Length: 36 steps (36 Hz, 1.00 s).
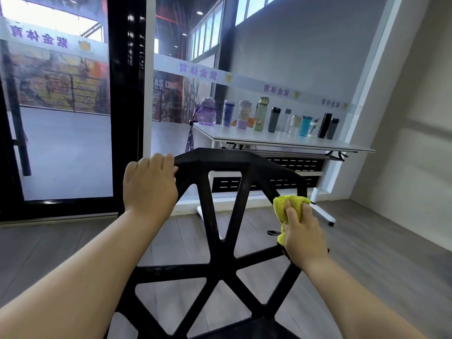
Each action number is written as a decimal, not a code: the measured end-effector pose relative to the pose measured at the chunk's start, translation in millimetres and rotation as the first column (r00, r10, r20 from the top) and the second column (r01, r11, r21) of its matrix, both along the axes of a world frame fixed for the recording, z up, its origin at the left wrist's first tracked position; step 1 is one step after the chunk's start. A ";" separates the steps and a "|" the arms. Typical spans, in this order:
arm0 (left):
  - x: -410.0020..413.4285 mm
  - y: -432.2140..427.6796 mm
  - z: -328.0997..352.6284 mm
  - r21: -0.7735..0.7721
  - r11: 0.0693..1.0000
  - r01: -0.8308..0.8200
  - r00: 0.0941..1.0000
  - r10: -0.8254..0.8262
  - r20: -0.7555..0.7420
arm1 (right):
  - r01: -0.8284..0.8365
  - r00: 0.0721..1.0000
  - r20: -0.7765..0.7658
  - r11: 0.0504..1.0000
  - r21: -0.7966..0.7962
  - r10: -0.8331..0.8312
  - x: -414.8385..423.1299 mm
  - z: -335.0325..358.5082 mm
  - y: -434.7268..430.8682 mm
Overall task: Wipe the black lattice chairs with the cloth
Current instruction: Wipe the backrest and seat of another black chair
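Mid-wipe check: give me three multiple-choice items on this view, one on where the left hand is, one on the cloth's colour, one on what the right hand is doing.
1. Where is the left hand?
A. On the top left corner of the chair back
B. On the chair seat
C. Hanging at the person's side

2. What colour is the cloth?
A. Blue
B. White
C. Yellow

3. What state is the right hand in?
A. Open and empty
B. Gripping the cloth against the chair back's right edge
C. Curled in a fist, holding nothing

Answers:
1 A: its fingers curl over that corner.
2 C: it shows bright yellow against the black frame.
3 B: the fingers close on the bunched cloth at the right strut.
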State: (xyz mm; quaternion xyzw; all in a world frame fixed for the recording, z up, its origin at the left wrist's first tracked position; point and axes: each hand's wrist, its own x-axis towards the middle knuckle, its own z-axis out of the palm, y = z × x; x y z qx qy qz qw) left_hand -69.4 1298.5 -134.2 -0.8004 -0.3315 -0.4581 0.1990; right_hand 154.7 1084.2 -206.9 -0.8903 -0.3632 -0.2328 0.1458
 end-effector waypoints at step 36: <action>18.6 -69.8 -112.8 -0.482 0.836 -0.261 0.762 -0.128 -0.635 | -0.060 0.992 0.117 0.987 0.148 0.042 8.4 66.2 1.7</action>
